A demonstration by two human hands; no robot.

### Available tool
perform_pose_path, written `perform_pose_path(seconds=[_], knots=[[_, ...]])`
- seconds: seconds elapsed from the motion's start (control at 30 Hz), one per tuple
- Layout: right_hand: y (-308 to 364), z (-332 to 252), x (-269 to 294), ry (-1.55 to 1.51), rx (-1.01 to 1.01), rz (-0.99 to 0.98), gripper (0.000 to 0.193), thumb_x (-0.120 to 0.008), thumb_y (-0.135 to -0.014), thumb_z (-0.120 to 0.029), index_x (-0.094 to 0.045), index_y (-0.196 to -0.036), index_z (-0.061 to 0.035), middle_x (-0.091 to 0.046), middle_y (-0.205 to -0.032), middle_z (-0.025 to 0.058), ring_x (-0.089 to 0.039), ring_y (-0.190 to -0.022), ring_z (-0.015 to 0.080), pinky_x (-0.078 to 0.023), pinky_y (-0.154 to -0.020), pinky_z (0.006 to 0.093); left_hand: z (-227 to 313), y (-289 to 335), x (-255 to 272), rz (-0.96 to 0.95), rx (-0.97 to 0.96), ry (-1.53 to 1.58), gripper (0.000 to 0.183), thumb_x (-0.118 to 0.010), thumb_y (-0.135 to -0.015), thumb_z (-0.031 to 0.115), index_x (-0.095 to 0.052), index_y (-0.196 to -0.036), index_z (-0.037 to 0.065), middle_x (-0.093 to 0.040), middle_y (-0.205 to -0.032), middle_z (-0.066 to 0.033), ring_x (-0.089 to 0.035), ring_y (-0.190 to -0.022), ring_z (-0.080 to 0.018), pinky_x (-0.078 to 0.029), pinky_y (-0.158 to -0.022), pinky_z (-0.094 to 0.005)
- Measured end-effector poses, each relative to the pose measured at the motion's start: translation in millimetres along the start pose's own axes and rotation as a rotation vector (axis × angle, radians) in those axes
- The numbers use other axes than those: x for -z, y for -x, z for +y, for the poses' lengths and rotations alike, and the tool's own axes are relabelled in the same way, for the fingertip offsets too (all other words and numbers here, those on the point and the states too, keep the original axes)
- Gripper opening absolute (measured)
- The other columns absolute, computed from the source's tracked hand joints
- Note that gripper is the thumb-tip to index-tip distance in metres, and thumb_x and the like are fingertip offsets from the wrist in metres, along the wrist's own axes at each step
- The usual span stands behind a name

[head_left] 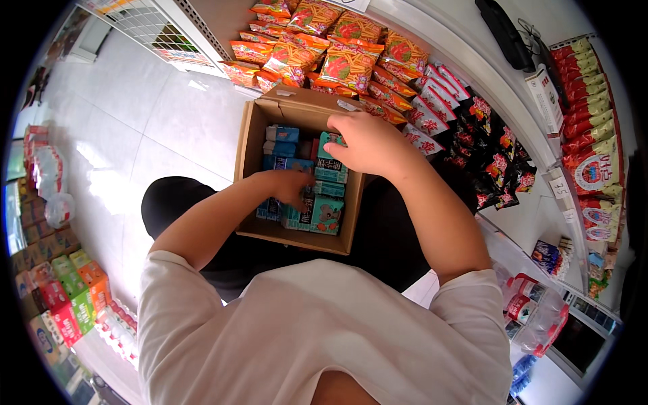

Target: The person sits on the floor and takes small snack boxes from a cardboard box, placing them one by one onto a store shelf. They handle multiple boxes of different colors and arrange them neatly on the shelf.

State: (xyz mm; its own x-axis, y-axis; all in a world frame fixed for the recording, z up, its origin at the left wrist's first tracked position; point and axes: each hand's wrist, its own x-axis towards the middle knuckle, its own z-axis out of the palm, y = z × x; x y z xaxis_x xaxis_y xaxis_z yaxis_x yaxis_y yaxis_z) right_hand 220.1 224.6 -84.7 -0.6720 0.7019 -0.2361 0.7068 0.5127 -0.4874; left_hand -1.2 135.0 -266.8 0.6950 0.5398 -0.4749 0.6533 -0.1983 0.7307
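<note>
Grey tile floor is stretching openly left of a cardboard box, which is sitting between dark trouser legs, its near edge uncovered. Blue cartons are filling its left side. Over the cartons the left hand is curling loosely; whether it is gripping one, I cannot tell. Rightward, the right hand is pinching a teal carton near the far edge, where orange snack bags are crowding close.

The left hand is blurred and covers part of the small boxes below it. The right hand hides a corner of the carton, and the wire rack is cut off by the top edge.
</note>
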Motion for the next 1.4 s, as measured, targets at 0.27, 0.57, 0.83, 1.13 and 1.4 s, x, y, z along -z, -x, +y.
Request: perform_pose_path(seconds=[0.27,0.57,0.83,1.13,1.4], knots=[[-0.2,2.3,-5.7,0.061,0.035,-0.118,0.041,-0.072,-0.092,-0.031,-0.066,-0.120,-0.0017,-0.071,-0.115,0.0198,-0.066,-0.113,0.0386,-0.055,-0.094,0.0475,39.1,3.1,2.6,-0.200,0.216,-0.051,0.066,-0.090,-0.071,0.032,-0.068,-0.123,-0.002,-0.071,-0.118,-0.0247,-0.067,-0.114,-0.0398,-0.052,-0.099,-0.0449],[-7.7,-5.5,-14.1,0.012,0.097,-0.434,0.057,-0.075,-0.091,-0.039,-0.060,-0.132,-0.0028,-0.066,-0.127,0.0201,-0.061,-0.122,0.0378,-0.051,-0.101,0.0460,53.5,39.5,42.1,0.078,0.067,0.017,0.057,-0.090,-0.068,0.025,-0.071,-0.117,0.003,-0.072,-0.110,-0.0203,-0.068,-0.109,-0.0371,-0.053,-0.094,-0.0419],[-12.3,-50.6,15.5,-0.732,-0.184,-0.674,0.066,-0.079,-0.090,-0.040,-0.053,-0.140,-0.0044,-0.066,-0.125,0.0150,-0.066,-0.115,0.0244,-0.062,-0.072,0.0378,68.3,120.0,126.4,0.549,-0.132,0.960,0.051,-0.079,-0.091,0.012,-0.056,-0.136,0.001,-0.068,-0.109,-0.0074,-0.068,-0.098,-0.0143,-0.057,-0.085,-0.0303],[-34.8,-95.1,-37.1,-1.530,-0.420,-0.527,0.049,-0.070,-0.099,-0.027,-0.050,-0.142,-0.0157,-0.070,-0.122,0.0072,-0.072,-0.102,0.0199,-0.062,-0.065,0.0359,41.6,145.4,141.0,1.041,0.109,0.887,0.024,-0.064,-0.100,0.021,-0.068,-0.109,-0.001,-0.070,-0.095,-0.0068,-0.066,-0.086,-0.0148,-0.053,-0.078,-0.0305],[-26.3,-147.8,-12.2,-1.298,-0.211,-0.500,0.059,-0.081,-0.089,-0.020,-0.053,-0.140,-0.0134,-0.067,-0.127,0.0073,-0.067,-0.111,0.0214,-0.059,-0.082,0.0440,64.1,194.2,160.6,0.979,-0.454,1.253,0.042,-0.048,-0.106,0.043,-0.064,-0.114,0.004,-0.069,-0.101,-0.0076,-0.068,-0.084,-0.0160,-0.056,-0.068,-0.0305]])
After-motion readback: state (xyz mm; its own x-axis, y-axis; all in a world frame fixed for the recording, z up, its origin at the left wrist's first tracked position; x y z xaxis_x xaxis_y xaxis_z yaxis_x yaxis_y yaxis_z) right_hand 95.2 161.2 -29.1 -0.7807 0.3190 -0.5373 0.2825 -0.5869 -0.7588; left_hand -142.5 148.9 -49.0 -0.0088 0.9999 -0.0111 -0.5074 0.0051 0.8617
